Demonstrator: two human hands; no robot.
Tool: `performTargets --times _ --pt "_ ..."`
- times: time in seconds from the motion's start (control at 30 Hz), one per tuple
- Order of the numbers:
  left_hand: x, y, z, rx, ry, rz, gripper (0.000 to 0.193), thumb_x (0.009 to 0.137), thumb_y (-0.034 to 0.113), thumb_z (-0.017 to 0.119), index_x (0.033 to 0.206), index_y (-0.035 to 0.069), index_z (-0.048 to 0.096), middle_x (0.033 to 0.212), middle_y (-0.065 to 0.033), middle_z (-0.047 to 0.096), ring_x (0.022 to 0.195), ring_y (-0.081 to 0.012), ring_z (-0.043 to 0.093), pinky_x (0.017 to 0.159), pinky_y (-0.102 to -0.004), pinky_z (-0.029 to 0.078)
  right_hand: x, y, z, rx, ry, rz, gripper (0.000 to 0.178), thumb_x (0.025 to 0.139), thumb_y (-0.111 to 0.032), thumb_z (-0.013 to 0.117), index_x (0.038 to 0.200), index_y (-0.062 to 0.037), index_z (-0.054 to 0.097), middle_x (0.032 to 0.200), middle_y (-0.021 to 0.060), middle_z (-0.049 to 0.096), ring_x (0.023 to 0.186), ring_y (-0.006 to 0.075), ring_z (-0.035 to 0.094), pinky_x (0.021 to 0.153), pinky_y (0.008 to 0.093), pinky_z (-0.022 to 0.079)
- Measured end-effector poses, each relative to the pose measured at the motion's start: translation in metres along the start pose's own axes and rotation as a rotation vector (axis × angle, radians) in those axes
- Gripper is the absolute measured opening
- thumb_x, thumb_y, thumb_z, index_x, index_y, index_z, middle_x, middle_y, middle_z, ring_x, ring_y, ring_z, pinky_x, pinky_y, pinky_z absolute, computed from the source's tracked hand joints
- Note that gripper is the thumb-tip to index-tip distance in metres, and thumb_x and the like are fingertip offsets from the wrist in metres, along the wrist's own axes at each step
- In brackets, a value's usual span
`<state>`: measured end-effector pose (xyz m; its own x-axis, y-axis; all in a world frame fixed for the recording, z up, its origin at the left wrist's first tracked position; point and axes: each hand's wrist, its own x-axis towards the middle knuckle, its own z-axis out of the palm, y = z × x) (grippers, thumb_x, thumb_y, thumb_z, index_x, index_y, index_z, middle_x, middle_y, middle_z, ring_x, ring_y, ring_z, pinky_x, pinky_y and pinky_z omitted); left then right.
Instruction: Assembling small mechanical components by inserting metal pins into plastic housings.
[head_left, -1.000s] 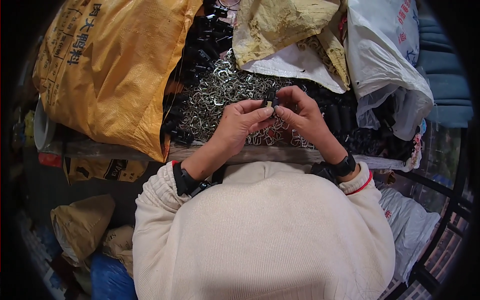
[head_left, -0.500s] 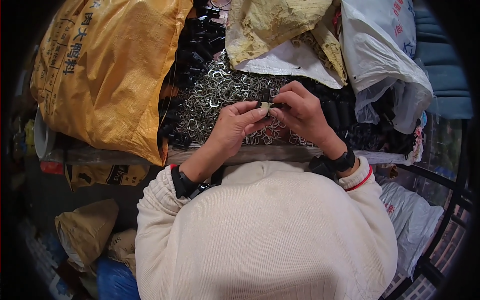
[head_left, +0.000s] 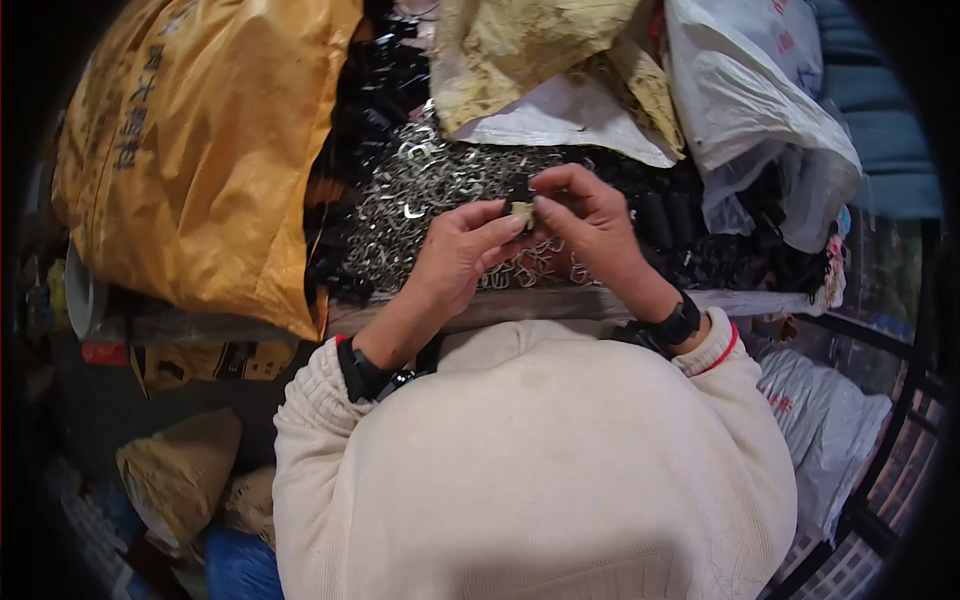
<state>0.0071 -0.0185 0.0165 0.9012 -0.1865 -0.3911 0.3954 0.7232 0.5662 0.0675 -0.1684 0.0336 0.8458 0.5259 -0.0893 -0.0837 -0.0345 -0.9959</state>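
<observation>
Right fingertips [head_left: 538,186] have shifted higher as both hands [head_left: 457,252] pinch a small part [head_left: 523,211], black above, cream below, apparently blocky.

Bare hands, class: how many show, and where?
2: left hand, holding a small black-and-beige part; right hand, at that part's right side. No others show.

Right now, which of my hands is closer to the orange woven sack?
Left. Your left hand is to the right of the orange woven sack, not touching it; your right hand is farther right, beyond the left hand.
</observation>
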Motion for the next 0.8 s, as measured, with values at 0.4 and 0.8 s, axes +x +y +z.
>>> performTargets --times 0.4,0.8 --pt "0.004 -0.013 -0.014 0.039 0.047 -0.013 0.020 0.077 0.004 0.056 0.095 -0.003 0.052 0.091 -0.0088 0.057 0.083 -0.0187 0.058 0.077 -0.0283 0.048 0.001 0.001 -0.010 -0.523 -0.060 -0.389 0.014 0.074 -0.003 0.057 0.087 -0.0006 0.053 0.075 0.0045 0.050 0.067 0.0111 0.052 0.055 0.0256 0.043" --pt "-0.001 -0.014 -0.012 0.025 0.026 -0.011 0.019 0.078 0.003 0.054 0.096 -0.003 0.052 0.090 -0.0092 0.058 0.082 -0.0190 0.059 0.074 -0.0261 0.050 -0.011 -0.013 -0.011 0.125 -0.185 0.148 0.011 0.081 -0.003 0.049 0.090 0.0021 0.051 0.080 0.0033 0.050 0.057 0.0053 0.053 0.049 0.0152 0.042"
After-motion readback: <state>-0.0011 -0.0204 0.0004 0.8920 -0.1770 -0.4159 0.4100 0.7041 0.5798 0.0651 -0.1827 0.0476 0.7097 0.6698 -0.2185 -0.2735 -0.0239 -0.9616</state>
